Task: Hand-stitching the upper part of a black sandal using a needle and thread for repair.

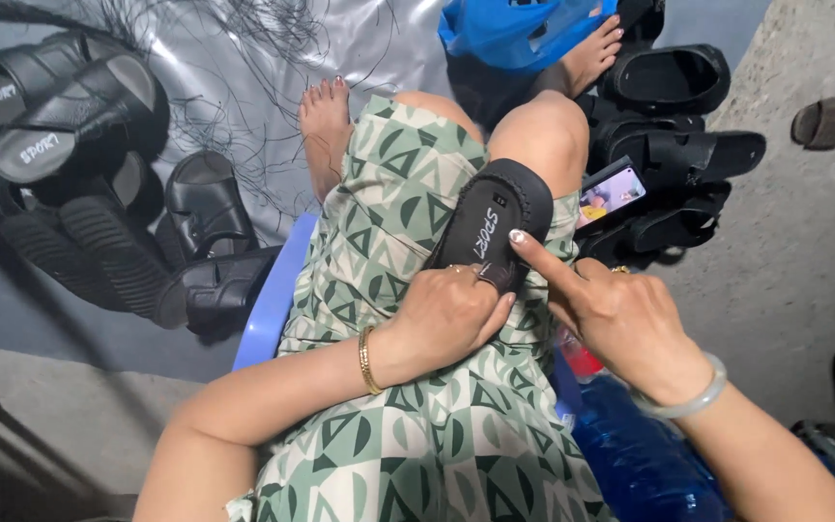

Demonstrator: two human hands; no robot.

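Black sandal sole (488, 224) lying on the person's lap over a green patterned dress (408, 290), left hand (446, 314) with fingers clenched on its near end, right hand (620, 314) with index finger pressing its right edge, black sandal pile (99, 193) far left, phone (611, 193) just right of the knee

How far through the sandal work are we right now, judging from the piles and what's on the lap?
Looks done: a pile of black sandals lies on the sheet at one side. In hand: the left hand holds a black sandal sole on the lap while the right hand presses its index finger to the edge. Possibly left: another stack of sandals by the phone; which pile is finished is unclear.
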